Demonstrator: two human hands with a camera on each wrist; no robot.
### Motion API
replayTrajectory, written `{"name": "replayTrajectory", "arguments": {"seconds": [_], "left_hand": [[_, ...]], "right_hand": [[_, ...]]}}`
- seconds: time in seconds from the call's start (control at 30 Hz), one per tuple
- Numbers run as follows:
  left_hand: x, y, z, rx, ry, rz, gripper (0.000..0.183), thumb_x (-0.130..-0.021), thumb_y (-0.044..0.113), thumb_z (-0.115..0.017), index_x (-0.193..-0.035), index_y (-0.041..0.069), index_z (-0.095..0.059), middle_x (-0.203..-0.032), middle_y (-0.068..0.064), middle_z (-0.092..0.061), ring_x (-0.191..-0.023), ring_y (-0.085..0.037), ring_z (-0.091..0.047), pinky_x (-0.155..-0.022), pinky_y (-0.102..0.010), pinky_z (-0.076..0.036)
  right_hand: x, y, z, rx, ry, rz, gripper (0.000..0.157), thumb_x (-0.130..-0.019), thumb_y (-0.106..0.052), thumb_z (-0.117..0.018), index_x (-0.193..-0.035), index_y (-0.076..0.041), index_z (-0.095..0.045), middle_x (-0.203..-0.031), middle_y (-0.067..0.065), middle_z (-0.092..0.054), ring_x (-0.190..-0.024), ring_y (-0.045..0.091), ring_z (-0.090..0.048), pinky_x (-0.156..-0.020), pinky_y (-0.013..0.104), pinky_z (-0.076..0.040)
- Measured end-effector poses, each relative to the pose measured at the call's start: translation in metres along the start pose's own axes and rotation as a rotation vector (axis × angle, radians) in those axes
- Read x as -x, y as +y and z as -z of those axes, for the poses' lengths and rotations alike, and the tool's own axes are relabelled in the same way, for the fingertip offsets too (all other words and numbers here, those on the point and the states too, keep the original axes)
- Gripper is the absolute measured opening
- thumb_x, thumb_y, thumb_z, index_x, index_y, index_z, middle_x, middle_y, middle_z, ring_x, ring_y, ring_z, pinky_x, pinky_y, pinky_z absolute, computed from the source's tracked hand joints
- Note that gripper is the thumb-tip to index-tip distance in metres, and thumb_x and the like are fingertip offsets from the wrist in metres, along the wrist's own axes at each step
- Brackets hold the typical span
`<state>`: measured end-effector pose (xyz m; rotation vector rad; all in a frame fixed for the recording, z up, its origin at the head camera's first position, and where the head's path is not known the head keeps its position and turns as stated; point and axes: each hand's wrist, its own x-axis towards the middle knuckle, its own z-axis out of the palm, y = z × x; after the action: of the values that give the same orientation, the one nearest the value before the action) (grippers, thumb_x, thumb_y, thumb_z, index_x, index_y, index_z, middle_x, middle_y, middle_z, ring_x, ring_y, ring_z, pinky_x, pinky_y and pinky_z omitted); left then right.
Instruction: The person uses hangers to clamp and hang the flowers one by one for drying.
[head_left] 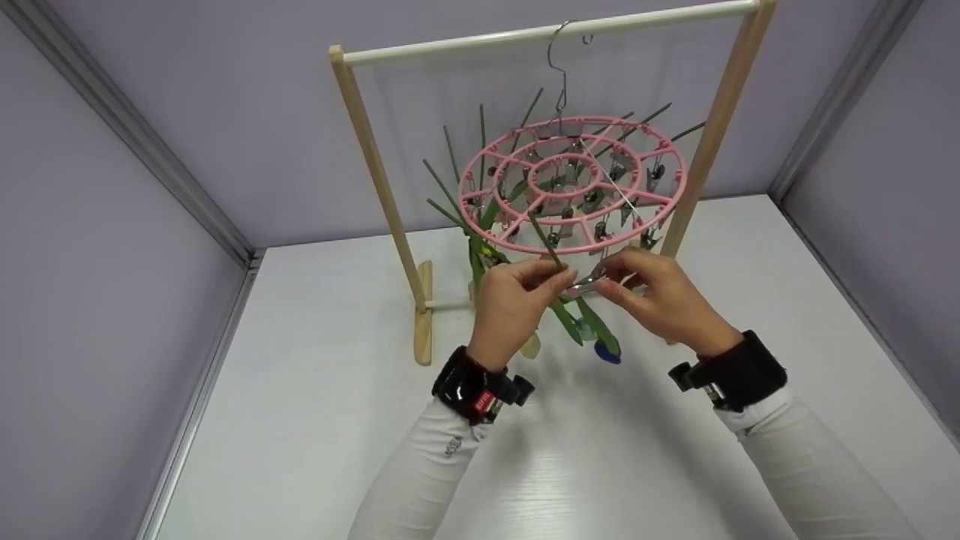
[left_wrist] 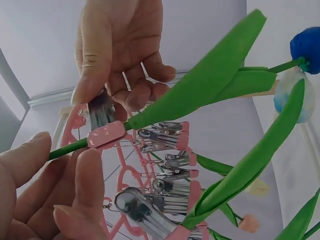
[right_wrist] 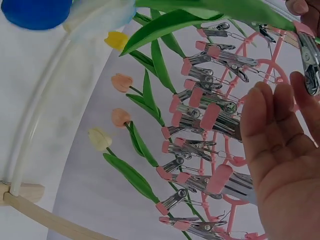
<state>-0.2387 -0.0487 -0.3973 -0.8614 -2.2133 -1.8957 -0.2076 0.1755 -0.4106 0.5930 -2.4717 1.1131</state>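
Note:
My left hand [head_left: 510,307] pinches the green stem of an artificial tulip with a blue flower [head_left: 607,352], just below the pink hanger. The flower hangs head down. My right hand [head_left: 656,296] pinches a metal clip [left_wrist: 102,112] between thumb and fingers. In the left wrist view the clip's pink tip [left_wrist: 106,134] lies across the stem, beside the left fingertips. The round pink clip hanger [head_left: 679,176] hangs above both hands. From the right wrist view, the right hand's other fingers [right_wrist: 257,115] are extended, and the left hand shows only at the top corner.
A wooden stand [head_left: 375,150] with a white rail [head_left: 465,43] carries the hanger by its metal hook [head_left: 556,56]. Several tulips hang from other clips, among them a yellow one [right_wrist: 116,41], a peach one [right_wrist: 120,117] and a cream one [right_wrist: 99,139]. Below lies a white table [head_left: 322,420].

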Motion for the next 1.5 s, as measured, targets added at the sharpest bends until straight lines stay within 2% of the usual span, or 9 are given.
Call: {"name": "replayTrajectory", "arguments": {"seconds": [0.07,0.13,0.23,0.3,0.4,0.5,0.77,0.97,1.5], "left_hand": [[0.003,0.000,0.002,-0.044,-0.011,0.017,0.023,-0.089,0.028,-0.076,-0.103,0.009,-0.078,-0.081,0.006,-0.073,-0.071,-0.008,-0.069,-0.063,-0.031,-0.055],[0.008,-0.001,0.005,-0.098,-0.011,0.021,0.027,-0.089,0.031,-0.076,-0.105,0.009,-0.078,-0.082,0.006,-0.074,-0.070,-0.005,-0.068,-0.087,-0.038,-0.052],[0.016,-0.004,0.010,-0.153,-0.010,0.013,0.029,-0.089,0.034,-0.075,-0.105,0.011,-0.078,-0.082,0.007,-0.074,-0.070,-0.002,-0.068,-0.112,-0.057,-0.022],[0.024,-0.007,0.013,-0.140,-0.008,0.006,0.029,-0.090,0.032,-0.075,-0.107,0.008,-0.077,-0.084,0.006,-0.074,-0.072,-0.005,-0.069,-0.113,-0.057,-0.020],[0.037,-0.014,0.019,-0.104,-0.016,0.003,0.028,-0.091,0.028,-0.074,-0.109,0.007,-0.076,-0.090,0.004,-0.075,-0.076,-0.009,-0.070,-0.091,-0.038,-0.051],[0.052,-0.023,0.025,-0.106,-0.018,-0.004,0.027,-0.092,0.027,-0.074,-0.108,0.006,-0.077,-0.093,0.003,-0.075,-0.075,-0.010,-0.068,-0.065,-0.028,-0.054],[0.085,-0.050,0.042,-0.137,-0.013,0.059,0.025,-0.092,0.032,-0.073,-0.105,0.012,-0.078,-0.094,0.006,-0.075,-0.075,-0.007,-0.066,-0.062,-0.026,-0.052],[0.096,-0.068,0.053,-0.159,0.011,0.110,0.025,-0.092,0.034,-0.073,-0.106,0.013,-0.078,-0.096,0.006,-0.074,-0.076,-0.009,-0.066,-0.063,-0.026,-0.052],[0.094,-0.091,0.062,-0.189,0.057,0.164,0.024,-0.093,0.033,-0.072,-0.107,0.014,-0.077,-0.099,0.005,-0.074,-0.080,-0.008,-0.066,-0.068,-0.028,-0.054]], "right_hand": [[0.000,0.003,-0.001,-0.001,0.010,-0.011,0.016,-0.095,-0.013,-0.068,-0.110,-0.006,-0.070,-0.100,0.000,-0.067,-0.088,0.012,-0.064,-0.077,0.021,-0.054],[0.000,0.006,-0.001,-0.002,0.021,-0.020,0.019,-0.097,-0.012,-0.066,-0.113,-0.004,-0.070,-0.103,0.003,-0.067,-0.091,0.013,-0.065,-0.078,0.019,-0.053],[0.001,0.010,-0.002,-0.009,0.036,-0.037,0.022,-0.097,-0.012,-0.065,-0.117,-0.002,-0.069,-0.106,0.006,-0.068,-0.094,0.016,-0.066,-0.078,0.017,-0.053],[0.002,0.012,-0.003,-0.007,0.044,-0.053,0.024,-0.097,-0.012,-0.065,-0.119,-0.001,-0.068,-0.108,0.007,-0.068,-0.096,0.017,-0.065,-0.078,0.015,-0.052],[0.003,0.015,-0.004,-0.020,0.049,-0.071,0.027,-0.098,-0.012,-0.064,-0.122,0.000,-0.066,-0.111,0.010,-0.067,-0.099,0.019,-0.065,-0.079,0.014,-0.051],[0.004,0.017,-0.004,-0.039,0.058,-0.078,0.028,-0.098,-0.011,-0.063,-0.124,0.000,-0.066,-0.112,0.011,-0.067,-0.098,0.020,-0.065,-0.080,0.014,-0.051],[0.002,0.008,-0.001,-0.043,0.106,-0.087,0.023,-0.098,-0.001,-0.060,-0.120,0.002,-0.067,-0.105,0.014,-0.067,-0.090,0.022,-0.066,-0.078,0.012,-0.050],[0.002,-0.011,0.005,-0.061,0.106,-0.086,0.023,-0.099,0.003,-0.056,-0.119,0.009,-0.064,-0.103,0.022,-0.067,-0.088,0.025,-0.068,-0.078,0.012,-0.050],[0.009,0.051,0.024,-0.092,0.127,-0.214,0.037,-0.104,-0.019,-0.054,-0.135,0.002,-0.059,-0.108,0.019,-0.070,-0.088,0.017,-0.070,-0.074,0.021,-0.055]]}}
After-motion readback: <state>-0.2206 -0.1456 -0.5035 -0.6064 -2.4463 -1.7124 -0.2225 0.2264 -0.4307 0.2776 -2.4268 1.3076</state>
